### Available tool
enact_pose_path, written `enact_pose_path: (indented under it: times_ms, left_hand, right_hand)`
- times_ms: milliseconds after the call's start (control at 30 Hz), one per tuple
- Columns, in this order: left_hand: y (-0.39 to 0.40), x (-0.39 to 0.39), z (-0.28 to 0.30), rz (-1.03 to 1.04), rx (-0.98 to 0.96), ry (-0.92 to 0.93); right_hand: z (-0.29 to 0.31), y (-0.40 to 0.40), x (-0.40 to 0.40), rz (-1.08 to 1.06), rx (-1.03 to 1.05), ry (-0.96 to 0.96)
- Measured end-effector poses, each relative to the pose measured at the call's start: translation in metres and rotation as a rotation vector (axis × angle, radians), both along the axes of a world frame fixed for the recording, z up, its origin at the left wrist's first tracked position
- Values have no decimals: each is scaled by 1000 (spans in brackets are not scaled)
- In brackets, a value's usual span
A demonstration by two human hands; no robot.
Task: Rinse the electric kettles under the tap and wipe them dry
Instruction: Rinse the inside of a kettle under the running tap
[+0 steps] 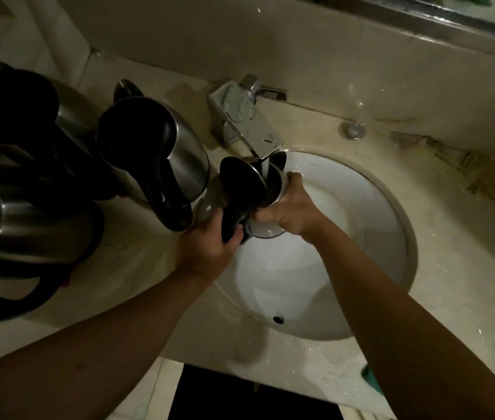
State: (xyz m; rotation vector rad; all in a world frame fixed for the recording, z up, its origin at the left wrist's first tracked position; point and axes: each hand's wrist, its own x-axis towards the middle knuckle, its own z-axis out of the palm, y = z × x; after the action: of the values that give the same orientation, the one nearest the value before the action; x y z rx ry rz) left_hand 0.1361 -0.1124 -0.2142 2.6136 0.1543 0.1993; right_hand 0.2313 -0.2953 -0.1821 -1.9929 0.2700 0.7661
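The left hand (207,247) is gripping the kettle's (266,204) black handle while the right hand (288,207) is clasping its body, holding it over the sink (361,225) under the running tap (249,122); three other kettles (161,153) are standing on the desk (452,268).

Single head view, worn high, looks forward and steeply down over counter (440,268) front edge. Sink (370,237) near, just right of centre; tap (249,122) at counter back edge, wall above. Wide-angle bend at borders. Forearms enter from bottom.

Shiny steel kettles (179,165) with glossy black plastic lids, chrome tap (246,122), glazed white basin (361,213)
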Motion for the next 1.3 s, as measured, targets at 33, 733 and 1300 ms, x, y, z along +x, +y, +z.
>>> enact_pose_path:
  times_ms: [33,733,1300]
  left_hand:
    - [1,0,-1,0,1,7]
    - [-1,0,1,-20,-17,31]
    - [0,1,1,-17,3,46]
  right_hand:
    - [-1,0,-1,2,4,-3]
    - [0,1,2,1,20,-52]
    - [-13,-6,0,-14,50,-83]
